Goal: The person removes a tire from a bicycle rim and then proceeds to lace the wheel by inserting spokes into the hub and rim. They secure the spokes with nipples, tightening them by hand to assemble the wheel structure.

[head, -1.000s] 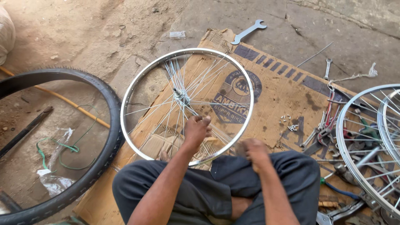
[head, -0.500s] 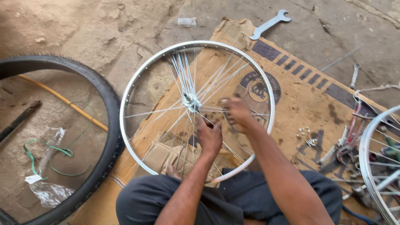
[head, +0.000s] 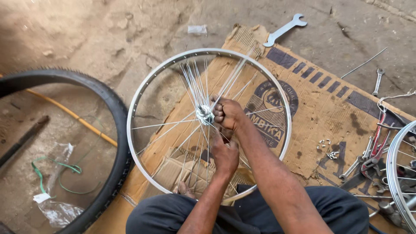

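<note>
A silver bicycle wheel rim (head: 138, 97) lies flat on brown cardboard (head: 320, 112), with loose thin spokes fanning out from its hub (head: 203, 115) at the centre. My right hand (head: 227, 113) is closed around a bundle of spokes right beside the hub. Just below it, my left hand (head: 224, 154) grips spokes over the near half of the wheel. My dark trousers fill the bottom of the view.
A black tyre (head: 110, 143) lies to the left on the dirt floor. A large silver spanner (head: 284, 29) rests beyond the cardboard. Small nipples (head: 328, 149), pliers and tools (head: 372, 156) sit at the right beside another spoked wheel (head: 401, 173).
Both hands have moved forward from my lap onto the wheel. The right hand has closed on spokes at the hub, and the left now grips spokes just below it.
</note>
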